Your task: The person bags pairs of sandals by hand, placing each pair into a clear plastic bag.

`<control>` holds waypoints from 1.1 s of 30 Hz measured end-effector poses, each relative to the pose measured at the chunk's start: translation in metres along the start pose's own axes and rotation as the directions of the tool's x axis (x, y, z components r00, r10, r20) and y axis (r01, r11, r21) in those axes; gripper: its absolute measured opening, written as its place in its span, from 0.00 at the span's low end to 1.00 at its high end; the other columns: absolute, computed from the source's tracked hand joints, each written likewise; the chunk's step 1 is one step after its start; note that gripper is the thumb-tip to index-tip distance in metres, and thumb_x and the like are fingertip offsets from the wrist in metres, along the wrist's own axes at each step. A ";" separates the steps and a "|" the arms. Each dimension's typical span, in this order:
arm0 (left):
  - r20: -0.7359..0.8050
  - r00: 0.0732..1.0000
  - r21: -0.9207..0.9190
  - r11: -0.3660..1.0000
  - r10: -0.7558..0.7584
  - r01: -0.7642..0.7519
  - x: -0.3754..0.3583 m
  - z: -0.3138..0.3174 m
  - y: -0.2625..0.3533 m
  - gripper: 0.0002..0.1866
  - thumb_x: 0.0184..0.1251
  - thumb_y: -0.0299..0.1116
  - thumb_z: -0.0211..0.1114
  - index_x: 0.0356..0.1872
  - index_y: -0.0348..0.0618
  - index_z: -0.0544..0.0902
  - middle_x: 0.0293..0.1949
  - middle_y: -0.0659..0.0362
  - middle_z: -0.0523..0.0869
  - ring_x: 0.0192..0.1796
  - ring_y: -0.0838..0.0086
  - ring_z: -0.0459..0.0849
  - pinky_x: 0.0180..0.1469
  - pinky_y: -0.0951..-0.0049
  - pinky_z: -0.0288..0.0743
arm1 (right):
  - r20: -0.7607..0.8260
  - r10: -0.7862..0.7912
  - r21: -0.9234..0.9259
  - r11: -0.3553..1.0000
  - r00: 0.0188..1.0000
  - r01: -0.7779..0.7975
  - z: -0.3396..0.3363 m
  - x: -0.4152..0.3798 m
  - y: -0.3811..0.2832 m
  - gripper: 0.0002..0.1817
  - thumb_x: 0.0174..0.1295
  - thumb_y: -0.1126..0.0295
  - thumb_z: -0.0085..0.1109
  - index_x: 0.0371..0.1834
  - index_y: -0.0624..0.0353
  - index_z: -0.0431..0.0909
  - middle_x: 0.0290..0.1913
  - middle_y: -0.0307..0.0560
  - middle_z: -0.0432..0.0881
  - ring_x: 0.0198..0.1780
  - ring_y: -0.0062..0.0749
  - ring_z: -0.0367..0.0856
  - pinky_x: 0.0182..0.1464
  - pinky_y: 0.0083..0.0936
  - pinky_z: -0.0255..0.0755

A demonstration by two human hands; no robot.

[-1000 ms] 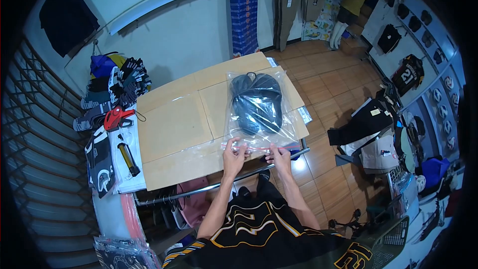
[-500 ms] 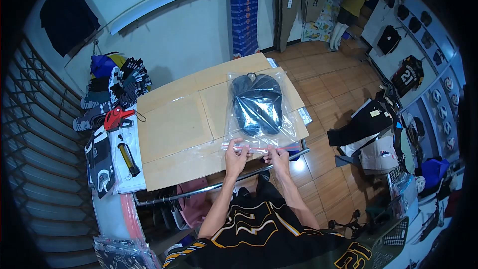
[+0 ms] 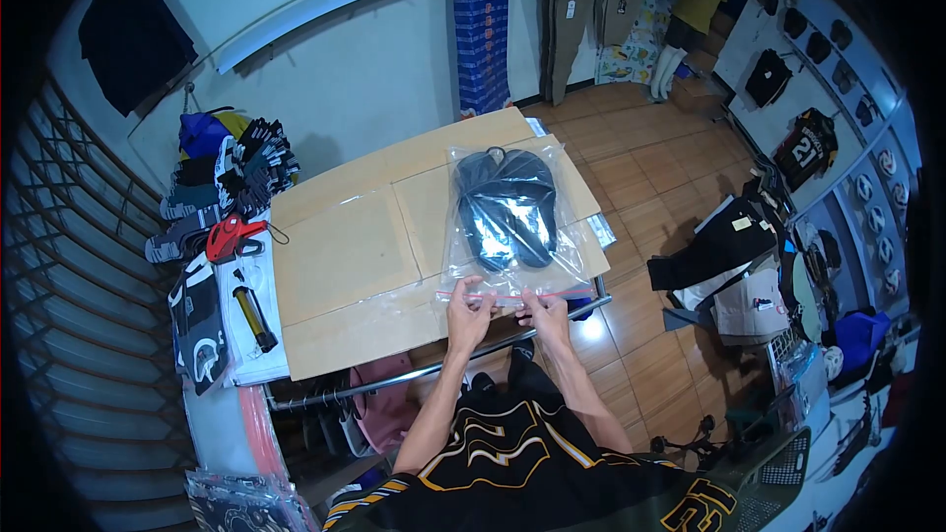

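A pair of black slide sandals [image 3: 507, 207] lies inside a clear zip bag [image 3: 463, 261] on the cardboard sheet [image 3: 345, 246]. The bag's red-lined zip edge faces me at the front of the cardboard. My left hand [image 3: 469, 317] pinches this edge left of its middle, thumb and fingers closed on the plastic. Just to the right, my right hand [image 3: 544, 315] grips the same edge between thumb and fingers. A small gap separates the two hands.
Left of the cardboard lie a red tool-like object [image 3: 235, 236], a black and yellow hand pump [image 3: 254, 310] and a pile of socks [image 3: 256, 163]. A metal rail [image 3: 424, 369] with hung garments runs below the front edge. Clothes [image 3: 719, 241] hang at the right.
My right hand has shifted slightly left along the zip edge, closer to my left hand. The bag with the sandals stays nearly in place.
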State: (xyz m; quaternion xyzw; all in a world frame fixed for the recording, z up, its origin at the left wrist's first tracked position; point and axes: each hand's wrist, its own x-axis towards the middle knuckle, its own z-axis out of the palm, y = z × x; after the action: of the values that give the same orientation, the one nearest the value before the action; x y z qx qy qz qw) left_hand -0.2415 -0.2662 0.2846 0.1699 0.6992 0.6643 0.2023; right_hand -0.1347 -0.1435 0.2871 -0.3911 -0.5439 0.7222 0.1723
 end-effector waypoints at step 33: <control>0.173 0.943 -0.030 0.955 -0.284 0.293 0.064 0.101 0.054 0.10 0.54 0.24 0.75 0.34 0.38 0.82 0.25 0.64 0.80 0.26 0.81 0.76 0.28 0.79 0.67 | 0.212 0.006 -0.228 0.973 0.977 0.044 -0.196 0.107 -0.099 0.12 0.54 0.71 0.74 0.37 0.64 0.83 0.28 0.41 0.83 0.28 0.22 0.78 0.31 0.22 0.70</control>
State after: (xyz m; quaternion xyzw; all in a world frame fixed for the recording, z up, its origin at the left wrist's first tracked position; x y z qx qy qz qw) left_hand -0.2468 -0.1436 0.3308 0.1149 0.6784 0.6300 0.3600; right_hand -0.0725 0.0911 0.3177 -0.3241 -0.6431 0.6899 0.0737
